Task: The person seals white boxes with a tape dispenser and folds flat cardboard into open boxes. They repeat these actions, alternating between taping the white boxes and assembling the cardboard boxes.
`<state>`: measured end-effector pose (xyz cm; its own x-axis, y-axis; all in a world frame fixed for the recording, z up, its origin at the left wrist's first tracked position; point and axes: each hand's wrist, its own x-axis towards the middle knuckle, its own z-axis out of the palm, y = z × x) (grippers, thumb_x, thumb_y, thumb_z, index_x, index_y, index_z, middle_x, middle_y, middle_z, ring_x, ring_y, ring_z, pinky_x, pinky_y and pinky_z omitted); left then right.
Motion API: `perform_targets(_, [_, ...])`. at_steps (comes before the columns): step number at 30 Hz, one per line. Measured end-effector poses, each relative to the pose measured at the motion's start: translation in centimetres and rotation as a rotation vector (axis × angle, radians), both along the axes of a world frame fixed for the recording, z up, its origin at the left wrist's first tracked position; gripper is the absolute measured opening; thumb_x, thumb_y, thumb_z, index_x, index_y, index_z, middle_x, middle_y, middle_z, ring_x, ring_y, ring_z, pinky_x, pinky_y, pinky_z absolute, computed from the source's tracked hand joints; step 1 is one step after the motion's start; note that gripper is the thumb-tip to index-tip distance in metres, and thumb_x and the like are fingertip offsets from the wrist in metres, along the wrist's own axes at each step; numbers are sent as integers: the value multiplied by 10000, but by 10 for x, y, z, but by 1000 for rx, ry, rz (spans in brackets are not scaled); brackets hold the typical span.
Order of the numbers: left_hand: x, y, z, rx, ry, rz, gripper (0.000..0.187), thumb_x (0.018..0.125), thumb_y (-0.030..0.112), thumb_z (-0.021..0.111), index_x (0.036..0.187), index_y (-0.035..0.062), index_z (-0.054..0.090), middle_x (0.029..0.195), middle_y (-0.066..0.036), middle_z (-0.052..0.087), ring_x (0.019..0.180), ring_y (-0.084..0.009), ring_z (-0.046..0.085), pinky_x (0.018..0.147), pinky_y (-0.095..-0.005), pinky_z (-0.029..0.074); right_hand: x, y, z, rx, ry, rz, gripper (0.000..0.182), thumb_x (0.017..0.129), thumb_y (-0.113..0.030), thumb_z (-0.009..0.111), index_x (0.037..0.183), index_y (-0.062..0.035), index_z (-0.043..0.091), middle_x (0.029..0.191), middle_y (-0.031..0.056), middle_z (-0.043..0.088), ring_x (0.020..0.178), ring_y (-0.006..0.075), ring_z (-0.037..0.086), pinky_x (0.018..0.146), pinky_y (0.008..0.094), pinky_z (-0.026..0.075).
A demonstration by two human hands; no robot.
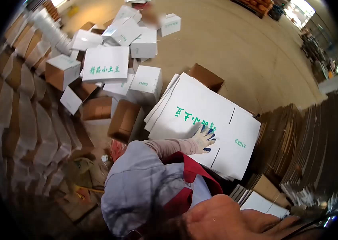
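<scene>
A gloved hand (203, 138), fingers spread and flat, presses on the top sheet of a stack of flattened white cartons (201, 120) printed with green characters, lying on the warehouse floor (233, 52) beside upright bundles of brown cardboard (309, 144). Which hand it is cannot be told; it grips nothing. A bare hand (221, 220) sits blurred at the lower edge, its grip unclear. Assembled white boxes (106, 64) lie heaped beyond.
</scene>
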<state>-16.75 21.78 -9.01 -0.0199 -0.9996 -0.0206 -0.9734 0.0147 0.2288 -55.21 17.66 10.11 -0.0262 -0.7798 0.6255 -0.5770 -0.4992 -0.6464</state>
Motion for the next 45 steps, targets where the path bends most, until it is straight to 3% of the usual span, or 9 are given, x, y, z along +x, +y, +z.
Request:
perform_targets(3, [-6,9,-5,106,-16,152,515,859,494,465,1283,202,482,1417,-147,343,1343,-369,235,1030,-663,75,5,-43,9,42,13,151,435,919,-222,425,1254,53,469,1210,154,531,1086,222,525,939,325,415])
perform_targets(6, [-5,17,-40,-72,-2,171,524,847,497,484,1284,208,494,1414,-144,347,1337,-364,248,1047,-627,90,-2,-76,15,78,0,246,437,918,-224,426,1253,54,469,1207,154,534,1082,221,527,936,324,416])
perform_targets(12, [-7,18,-40,-124,-43,206,497,836,491,496,1243,209,535,1392,-135,376,1317,-348,287,1057,-604,106,-22,-105,27,127,-6,329,441,915,-228,429,1251,55,471,1201,153,538,1076,220,531,931,322,418])
perform_targets(29, [-6,17,-35,-6,-57,213,529,841,481,494,1294,209,480,1394,-125,373,1330,-328,261,1060,-607,67,-57,-100,85,170,-24,338,453,908,-240,438,1247,58,474,1184,150,550,1057,216,543,916,317,423])
perform_targets(37, [-7,17,-24,-29,-10,219,534,811,471,552,1270,205,486,1404,-127,356,1331,-332,255,1070,-596,91,-52,-101,111,181,13,373,459,904,-245,442,1245,60,476,1176,149,556,1048,215,549,908,314,425])
perform_targets(38, [-7,15,-18,-54,-33,229,490,801,452,567,1221,202,529,1356,-114,411,1293,-314,314,1063,-555,158,-48,-101,117,179,21,374,460,904,-246,442,1245,60,476,1175,149,557,1047,214,550,908,314,426])
perform_targets(42, [34,-44,-13,183,44,204,362,785,391,593,1093,201,605,1217,-87,511,1156,-262,446,992,-433,297,-23,-100,146,177,77,384,463,902,-249,445,1244,61,477,1171,149,560,1042,214,552,904,313,427])
perform_targets(44, [75,-91,-9,-108,-85,112,476,788,422,581,1202,192,535,1274,-112,475,1199,-287,418,1025,-458,269,-3,-98,165,182,106,385,464,901,-250,446,1244,61,477,1169,148,561,1040,213,554,902,312,428])
perform_targets(45, [85,-119,20,75,-147,155,608,797,450,570,1321,181,419,1380,-151,378,1285,-319,334,1068,-485,210,7,-95,173,188,116,381,465,901,-251,446,1244,61,477,1168,148,562,1039,213,555,901,312,428])
